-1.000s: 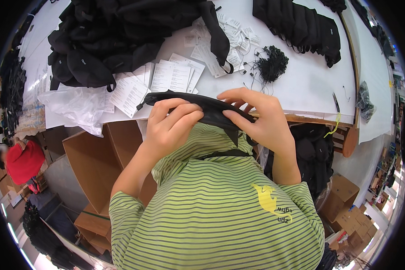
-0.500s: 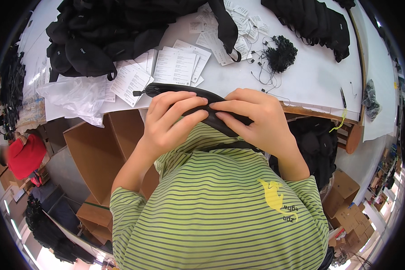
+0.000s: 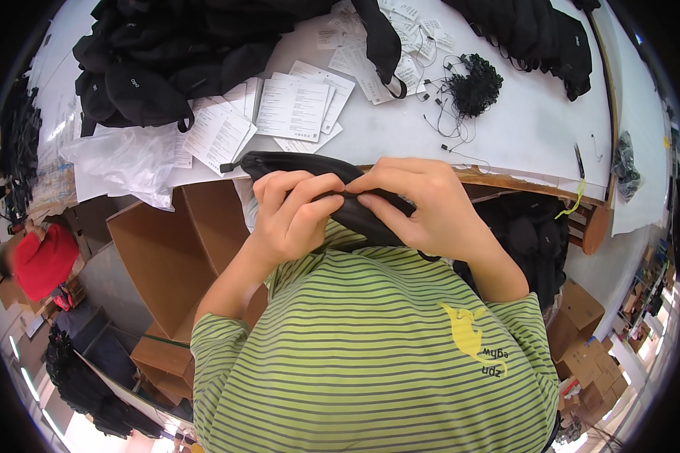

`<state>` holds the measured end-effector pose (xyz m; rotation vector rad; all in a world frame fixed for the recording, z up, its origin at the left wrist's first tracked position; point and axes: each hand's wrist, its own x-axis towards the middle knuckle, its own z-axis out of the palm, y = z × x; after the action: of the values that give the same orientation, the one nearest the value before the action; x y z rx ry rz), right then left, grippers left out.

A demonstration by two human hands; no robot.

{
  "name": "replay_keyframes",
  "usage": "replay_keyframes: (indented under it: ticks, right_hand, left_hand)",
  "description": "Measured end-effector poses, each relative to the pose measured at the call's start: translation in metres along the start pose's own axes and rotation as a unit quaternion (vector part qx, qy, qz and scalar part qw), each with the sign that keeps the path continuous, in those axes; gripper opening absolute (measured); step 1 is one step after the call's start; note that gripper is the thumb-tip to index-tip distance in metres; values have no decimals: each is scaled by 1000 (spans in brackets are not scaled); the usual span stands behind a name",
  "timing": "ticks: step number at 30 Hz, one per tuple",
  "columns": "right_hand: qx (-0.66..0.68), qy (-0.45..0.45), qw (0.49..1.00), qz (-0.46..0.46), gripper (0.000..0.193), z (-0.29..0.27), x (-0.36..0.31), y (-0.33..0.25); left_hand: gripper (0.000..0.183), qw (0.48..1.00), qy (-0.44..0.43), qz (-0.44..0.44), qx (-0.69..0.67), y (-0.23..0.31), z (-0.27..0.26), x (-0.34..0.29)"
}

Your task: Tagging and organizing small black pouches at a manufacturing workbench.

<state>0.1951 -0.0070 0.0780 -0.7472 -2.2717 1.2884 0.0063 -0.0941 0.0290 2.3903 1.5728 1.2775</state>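
Note:
A black fabric bag [image 3: 298,161] is held at the table's front edge, close against my striped shirt. A dark pull tab sticks out at its left end. My left hand [image 3: 293,215] pinches the bag near its middle, thumb and fingers pressed together. Right beside it, my right hand [image 3: 423,200] grips the same cloth between thumb and fingers. The fingertips of both hands nearly meet, and they hide whatever small part lies between them. The bag's lower side hangs below the fingers.
Black bags [image 3: 140,90] are heaped at the back left, more [image 3: 536,38] at the back right. Printed sheets [image 3: 291,109], a clear plastic bag [image 3: 121,162], tags [image 3: 412,45], a bundle of black cords [image 3: 474,84] and snips [image 3: 579,162] lie on the table. A cardboard box [image 3: 155,257] stands below left.
Both hands have come down slightly toward my body with the bag. The fingertips of the two hands have moved closer together, and more of the bag's lower side shows.

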Motion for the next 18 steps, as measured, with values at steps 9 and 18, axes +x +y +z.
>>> replay_keyframes:
  ticks: [9, 18]
  right_hand:
    - [25, -41, 999, -4, 19, -7, 7, 3]
    - [221, -286, 924, 126, 57, -27, -37, 72]
  left_hand:
    - [35, 992, -92, -84, -26, -7, -26, 15]
    - [21, 803, -407, -328, -286, -4, -62, 5]
